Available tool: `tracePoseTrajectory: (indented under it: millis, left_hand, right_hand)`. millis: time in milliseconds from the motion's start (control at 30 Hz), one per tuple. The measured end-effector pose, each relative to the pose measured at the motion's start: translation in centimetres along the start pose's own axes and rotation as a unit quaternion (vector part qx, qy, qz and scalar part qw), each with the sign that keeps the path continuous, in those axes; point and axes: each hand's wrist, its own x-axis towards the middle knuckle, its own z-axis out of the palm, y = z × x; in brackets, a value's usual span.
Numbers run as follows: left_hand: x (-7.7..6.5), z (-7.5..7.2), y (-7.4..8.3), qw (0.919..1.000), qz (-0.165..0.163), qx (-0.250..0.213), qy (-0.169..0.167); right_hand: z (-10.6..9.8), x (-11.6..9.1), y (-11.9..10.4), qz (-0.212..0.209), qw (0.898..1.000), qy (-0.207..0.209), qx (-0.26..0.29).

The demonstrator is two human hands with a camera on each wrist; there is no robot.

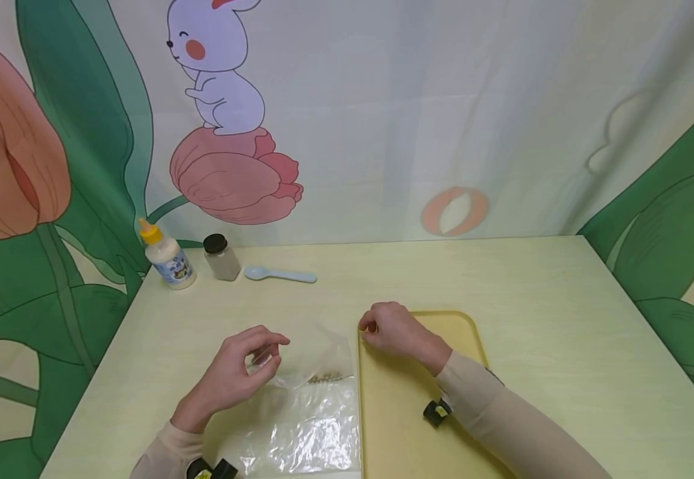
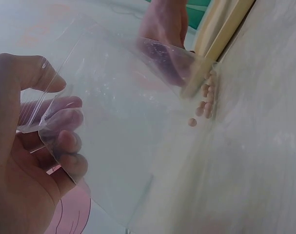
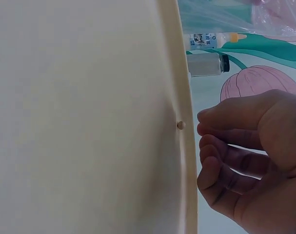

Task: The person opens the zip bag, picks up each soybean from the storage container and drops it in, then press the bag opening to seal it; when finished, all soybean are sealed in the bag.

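A clear plastic bag [image 1: 317, 419] lies partly flat on the table, its upper part raised by my left hand [image 1: 235, 372]. In the left wrist view, the bag's film drapes over the curled fingers, with the thumb on the near side. Several small tan beads [image 2: 206, 97] are gathered in the bag's lower corner. Over the left rim of the yellow tray [image 1: 382, 412] is my right hand [image 1: 397, 332], its fingers curled and thumb close to the index fingertip; nothing shows between them. A single small bead [image 3: 181, 125] sits against the tray's inner wall, just off those fingertips.
At the back left of the table stand a glue bottle [image 1: 171, 259] with a yellow nozzle and a small clear jar [image 1: 223, 263] with a black lid. A light blue spoon [image 1: 281, 275] lies beside them. A printed curtain [image 1: 352, 133] hangs behind the table.
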Motion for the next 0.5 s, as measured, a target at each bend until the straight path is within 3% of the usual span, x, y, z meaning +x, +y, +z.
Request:
tracePoseTrajectory:
  millis: [500]
  left_hand:
    - [-0.09, 0.11, -0.12, 1.0000, 0.003, 0.004, 0.002]
  right_hand:
    - [0.65, 0.68, 0.19, -0.004, 0.999, -0.025, -0.019]
